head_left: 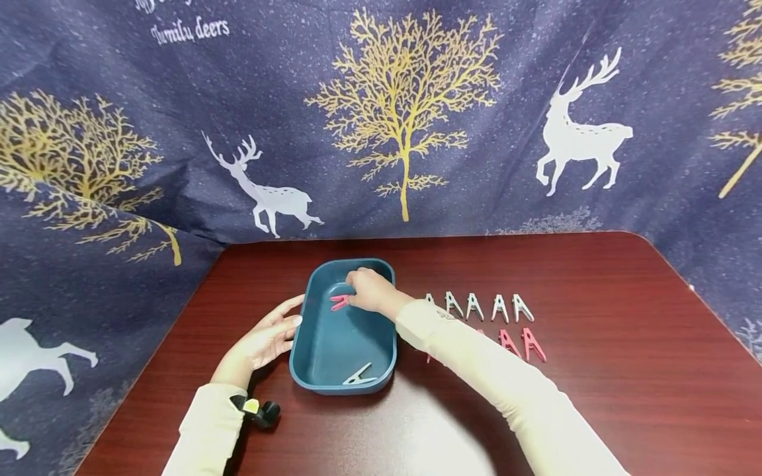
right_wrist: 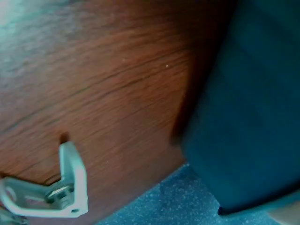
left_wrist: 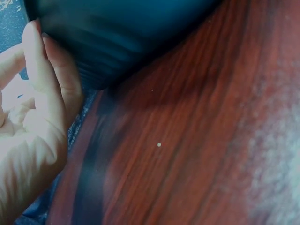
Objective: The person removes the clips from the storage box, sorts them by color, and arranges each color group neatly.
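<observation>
A deep blue-green rectangular bin (head_left: 302,344) stands on the table. My left hand (head_left: 270,340) rests against its left side, fingers extended; in the left wrist view, fingertips touch the bin wall (left_wrist: 122,37). Reaching over the right rim, my right hand (head_left: 372,291) pinches a pink clothespin (head_left: 340,302) inside the bin, its legs pointing left. The hand covers the clothespin's other end. A whitish clothespin (head_left: 359,378) lies at the bin's near end. In the right wrist view, the bin's outer wall (right_wrist: 248,108) hides most of that hand.
Right of the bin, a row of whitish clothespins (head_left: 500,307) lies on the brown table (head_left: 625,370), with pink clothespins (head_left: 534,344) nearer. My right forearm partly covers both rows. A patterned blue cloth (head_left: 452,198) hangs behind the table.
</observation>
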{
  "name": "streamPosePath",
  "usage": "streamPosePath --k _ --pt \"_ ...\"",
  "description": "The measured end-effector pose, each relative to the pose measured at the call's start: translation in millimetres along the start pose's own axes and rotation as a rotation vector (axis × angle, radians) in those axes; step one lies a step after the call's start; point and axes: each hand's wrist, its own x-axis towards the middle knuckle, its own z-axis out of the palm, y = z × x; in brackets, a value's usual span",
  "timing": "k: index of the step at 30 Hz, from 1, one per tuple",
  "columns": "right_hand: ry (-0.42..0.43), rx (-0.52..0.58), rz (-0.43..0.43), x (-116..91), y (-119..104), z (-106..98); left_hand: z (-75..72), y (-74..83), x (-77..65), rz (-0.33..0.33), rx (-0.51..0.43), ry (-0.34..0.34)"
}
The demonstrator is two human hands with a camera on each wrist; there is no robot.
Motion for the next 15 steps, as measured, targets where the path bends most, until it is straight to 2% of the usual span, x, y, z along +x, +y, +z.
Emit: streamPosePath --k 8,15 --pt "-0.048 -0.142 0.052 7.3 -0.3 13.7 1.2 -0.9 0.6 -0.023 0.007 0.018" --pt "-0.041 -0.260 0.027 6.0 -0.9 17.6 6.1 5.3 -1.1 -0.028 -0.028 0.016"
